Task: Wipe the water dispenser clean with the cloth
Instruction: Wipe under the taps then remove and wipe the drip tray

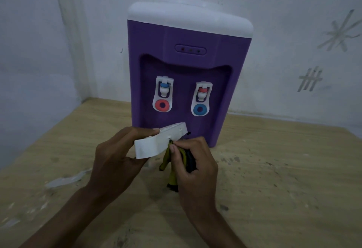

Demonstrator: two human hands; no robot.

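Water dispenser (188, 83) stands upright at frame centre, purple body with white top, backed close to the wall (293, 32). Two white taps in its front recess: left tap (163, 95) with a red ring, right tap (200, 99) with a blue ring. Three small indicator lights sit above the recess. Just below the recess, a white drip tray (156, 144) is held clear of the dispenser, tilted. Left hand (115, 161) grips the tray, fingers over its top edge, thumb underneath. Right hand (194, 167) is curled round a yellow-and-black cloth (172, 169), pinching it against the tray's lower edge; loose cloth hangs down between the hands. Wooden tabletop (274, 179) carries the dispenser, scuffed, with a pale scrap (64, 180) at left.
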